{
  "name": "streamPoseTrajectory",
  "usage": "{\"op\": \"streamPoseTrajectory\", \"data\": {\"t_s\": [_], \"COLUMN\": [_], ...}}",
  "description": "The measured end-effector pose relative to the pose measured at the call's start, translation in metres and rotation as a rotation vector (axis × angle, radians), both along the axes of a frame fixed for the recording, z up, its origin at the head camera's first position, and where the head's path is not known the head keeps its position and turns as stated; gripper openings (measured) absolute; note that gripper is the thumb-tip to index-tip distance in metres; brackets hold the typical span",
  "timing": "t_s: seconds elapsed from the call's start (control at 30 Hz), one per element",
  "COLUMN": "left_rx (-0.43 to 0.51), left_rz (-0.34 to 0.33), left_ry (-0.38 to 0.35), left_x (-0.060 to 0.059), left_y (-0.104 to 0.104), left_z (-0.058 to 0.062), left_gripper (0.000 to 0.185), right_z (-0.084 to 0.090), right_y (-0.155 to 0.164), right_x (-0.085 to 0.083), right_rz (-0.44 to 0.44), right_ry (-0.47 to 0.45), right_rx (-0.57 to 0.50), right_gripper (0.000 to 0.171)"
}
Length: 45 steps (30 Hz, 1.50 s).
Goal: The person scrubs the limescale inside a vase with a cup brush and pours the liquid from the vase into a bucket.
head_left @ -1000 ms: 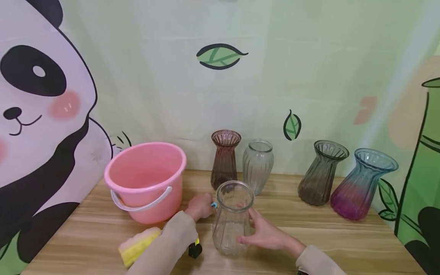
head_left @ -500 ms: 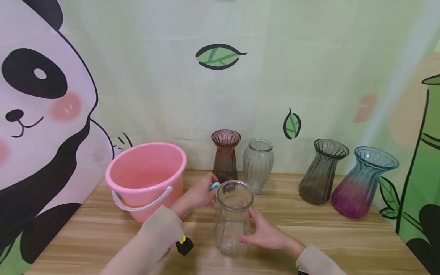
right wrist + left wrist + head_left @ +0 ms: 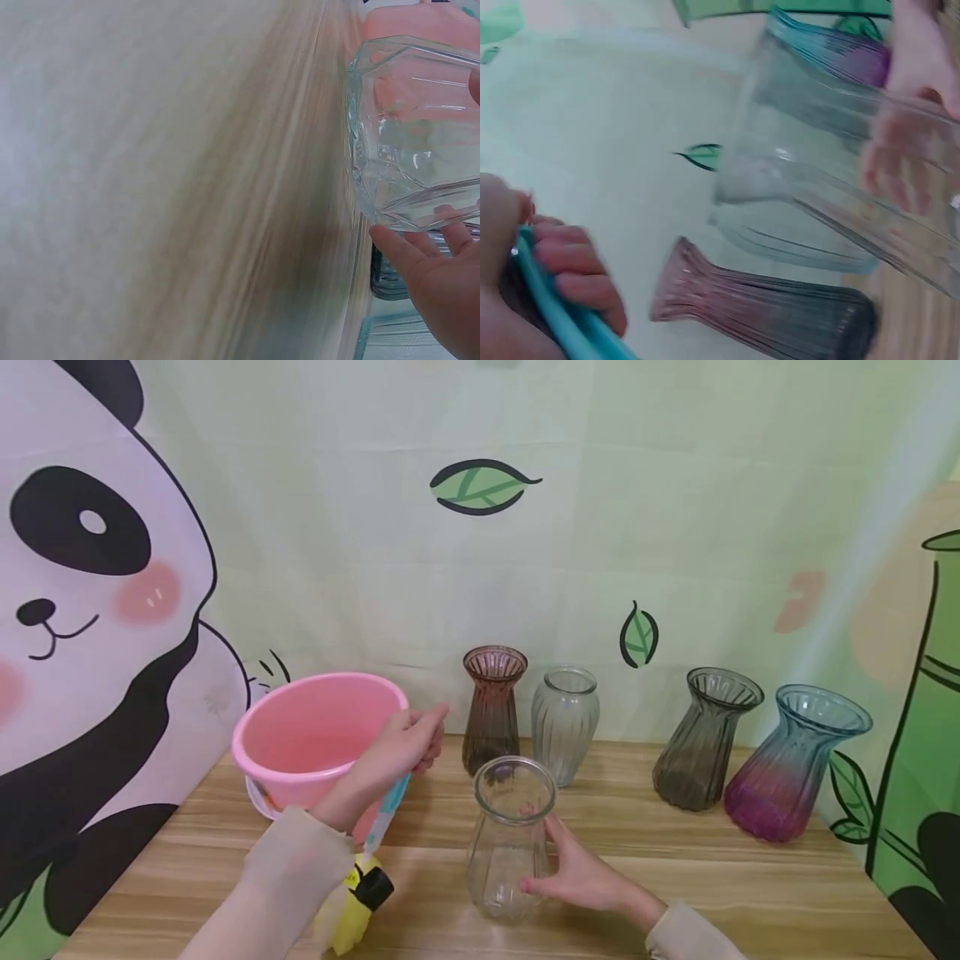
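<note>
My left hand [image 3: 401, 743] grips the blue-and-white handle of a long-handled sponge brush [image 3: 388, 803]. Its yellow and black head points down over the table, partly covered by my sleeve. In the left wrist view, fingers [image 3: 574, 259] curl round the blue handle [image 3: 551, 300]. My right hand [image 3: 577, 864] holds a clear glass vase [image 3: 495, 852], thumb in front and fingers behind it. That vase stands upright with its mouth up, right of the brush. From the right wrist, the vase's base [image 3: 367, 135] shows with fingertips touching its side.
A pink bucket [image 3: 247, 743] stands behind my left forearm. Behind the held vase are a reddish-brown vase [image 3: 491, 718] and a ribbed clear vase [image 3: 564, 722]. A grey vase [image 3: 697, 743] and a blue-purple vase [image 3: 787, 768] stand at right, before a printed backdrop.
My left hand has moved up and left from behind the held vase, carrying the brush to the front of the bucket. The right hand and its vase have stayed put.
</note>
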<state>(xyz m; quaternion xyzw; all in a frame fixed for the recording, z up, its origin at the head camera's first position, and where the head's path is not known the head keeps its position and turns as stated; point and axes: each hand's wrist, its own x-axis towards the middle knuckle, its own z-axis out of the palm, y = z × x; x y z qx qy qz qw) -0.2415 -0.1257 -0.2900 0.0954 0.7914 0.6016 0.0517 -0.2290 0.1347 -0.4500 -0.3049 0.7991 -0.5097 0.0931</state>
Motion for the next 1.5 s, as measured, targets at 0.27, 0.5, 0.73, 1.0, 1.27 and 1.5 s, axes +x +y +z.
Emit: {"op": "streamPoseTrajectory", "data": {"t_s": [0.27,0.5,0.73,1.0,1.27,1.5], "left_rx": [0.456,0.897,1.249,1.521,1.460,1.187], "left_rz": [0.144,0.158,0.124,0.141,-0.005,-0.175], "left_ry": [0.171,0.417,0.590,0.636,0.514,0.474], "left_x": [0.017,0.029,0.041,0.047,0.040,0.030], "left_y": [-0.021,-0.043,-0.060,-0.059,-0.028,-0.007], "left_z": [0.022,0.043,0.068,0.078,0.070,0.077], "left_gripper": [0.036,0.037,0.040,0.039,0.038,0.036], "right_z": [0.002,0.001,0.001,0.000,-0.001,-0.002], "right_y": [-0.001,-0.001,-0.002,-0.001,0.000,0.000], "right_x": [0.002,0.003,0.003,0.001,0.001,0.001], "right_rz": [0.005,-0.003,-0.016,-0.019,-0.010,-0.014], "right_ry": [-0.015,-0.019,-0.014,-0.022,-0.065,-0.068], "right_rx": [-0.020,-0.009,-0.012,0.001,-0.011,-0.005], "right_gripper": [0.086,0.085,0.085,0.087,0.091,0.095]}}
